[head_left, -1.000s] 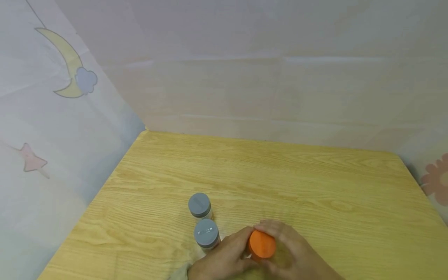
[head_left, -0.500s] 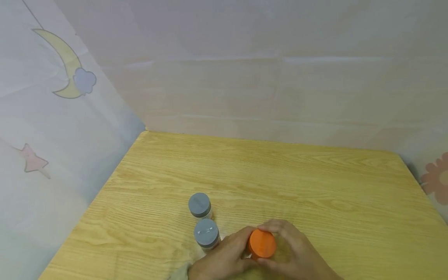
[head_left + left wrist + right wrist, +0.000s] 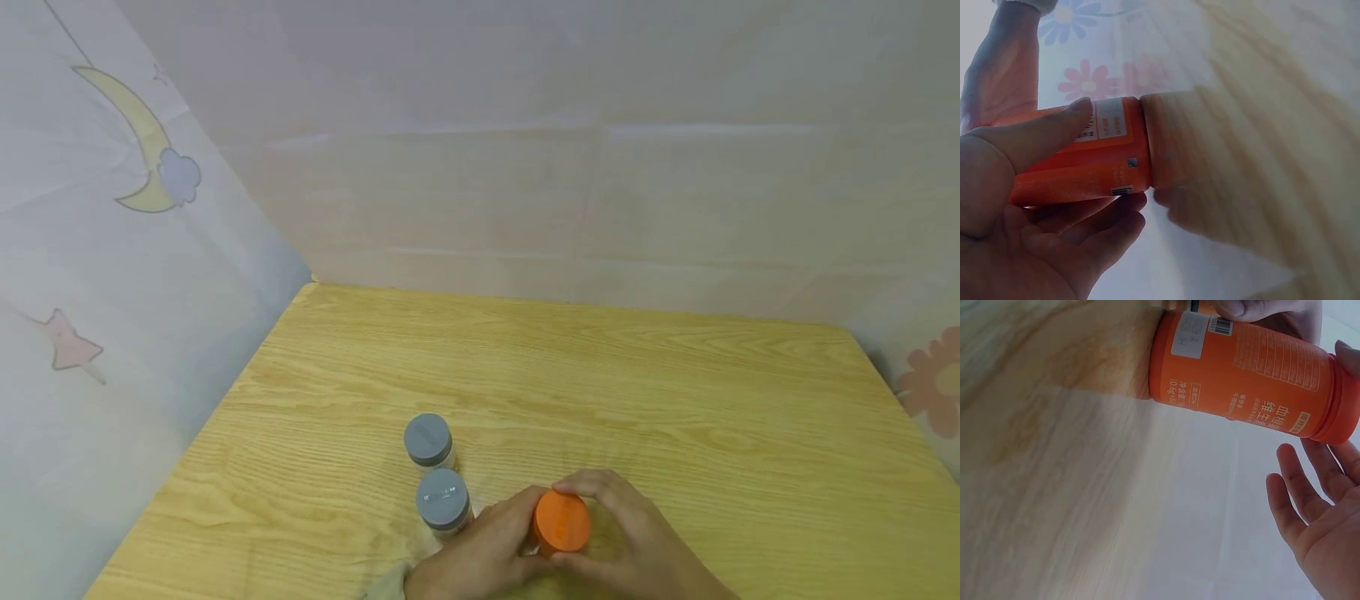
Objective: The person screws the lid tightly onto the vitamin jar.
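An orange pill bottle [image 3: 1235, 369] with white print and an orange lid [image 3: 562, 523] stands upright on the table at the front. My left hand [image 3: 480, 546] grips its body, with the thumb across one side and the fingers around the other, as the left wrist view shows. From the right, my right hand [image 3: 637, 542] pinches the lid between thumb and fingers. In the right wrist view, the other fingers [image 3: 1288, 509] of that hand spread free of the bottle. Just left of my left hand is a grey-lidded jar [image 3: 442, 500], partly hidden by that hand.
A second grey-lidded jar [image 3: 428, 440] stands right behind the first. Wood-grain table [image 3: 675, 392] reaches back to a pale sheet wall [image 3: 480, 200]. Another sheet with a printed moon [image 3: 150, 137] hangs along the left edge.
My right thumb has risen to the near side of the lid, and the fingertips have shifted slightly right along its far side. The left hand, bottle and jars stay in place.
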### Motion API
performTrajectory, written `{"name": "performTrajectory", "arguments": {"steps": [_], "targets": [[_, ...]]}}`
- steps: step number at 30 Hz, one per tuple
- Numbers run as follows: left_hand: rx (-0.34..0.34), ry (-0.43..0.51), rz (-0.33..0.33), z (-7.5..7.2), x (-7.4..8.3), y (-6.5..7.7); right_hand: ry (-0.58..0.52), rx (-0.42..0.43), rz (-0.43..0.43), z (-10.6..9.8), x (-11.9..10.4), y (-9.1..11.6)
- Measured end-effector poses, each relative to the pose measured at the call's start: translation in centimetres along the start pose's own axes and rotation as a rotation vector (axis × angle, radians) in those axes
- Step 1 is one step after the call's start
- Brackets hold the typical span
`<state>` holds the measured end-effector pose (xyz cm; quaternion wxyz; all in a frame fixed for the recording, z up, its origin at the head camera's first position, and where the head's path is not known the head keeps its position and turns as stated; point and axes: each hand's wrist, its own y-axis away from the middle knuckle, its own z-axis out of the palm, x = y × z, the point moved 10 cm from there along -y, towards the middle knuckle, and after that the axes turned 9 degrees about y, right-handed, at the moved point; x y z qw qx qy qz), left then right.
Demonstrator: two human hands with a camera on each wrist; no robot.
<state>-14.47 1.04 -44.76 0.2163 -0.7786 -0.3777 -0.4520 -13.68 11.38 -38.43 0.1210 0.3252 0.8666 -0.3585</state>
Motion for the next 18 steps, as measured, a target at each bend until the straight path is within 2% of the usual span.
{"name": "performTrajectory", "arguments": {"steps": [4,6,11,15,18], "targets": [[0.012,0.025,0.015,-0.1,0.2,0.0,-0.002,-0.021,0.007,0.0,0.3,0.0],[0.026,0.036,0.019,-0.3,0.5,0.0,-0.002,-0.056,0.047,0.1,0.6,0.1],[0.051,-0.033,-0.019,-1.1,1.4,0.3,0.055,-0.130,0.177,-0.4,1.2,-0.1],[0.052,-0.086,-0.067,-1.7,2.3,0.6,0.131,-0.135,0.205,-1.3,1.4,-0.6],[0.052,-0.127,-0.082,-2.3,3.3,0.9,0.142,-0.135,0.213,-1.7,1.8,-0.9]]}}
